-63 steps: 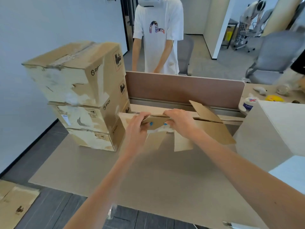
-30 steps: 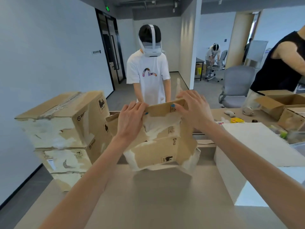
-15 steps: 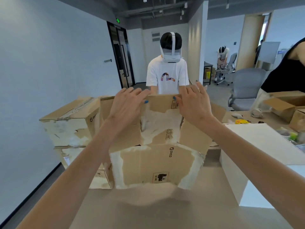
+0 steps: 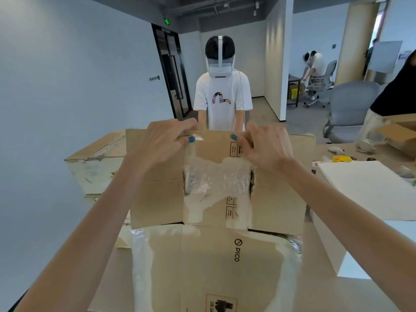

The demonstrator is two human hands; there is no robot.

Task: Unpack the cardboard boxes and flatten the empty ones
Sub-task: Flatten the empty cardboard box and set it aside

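I hold a worn, opened-out cardboard box (image 4: 209, 262) upright in front of me, its torn surface with clear tape remnants facing me and a PICO logo on the lower panel. My left hand (image 4: 164, 140) grips the top edge of the upper flap at the left, thumb on the near face. At the same edge, further right, my right hand (image 4: 265, 145) grips it the same way. A stack of closed cardboard boxes (image 4: 94, 163) stands behind it at the left, mostly hidden.
A person in a white shirt (image 4: 222, 97) stands just beyond the box wearing a headset. A white box (image 4: 364, 188) sits at my right. Open cartons (image 4: 398, 134) and small items lie on the far desk, with a grey chair (image 4: 349, 109) behind.
Both hands lifted the box off the table and raised it upright. Its panels have unfolded and hang down, and it has come closer to me. My fingers now curl over the top edge.
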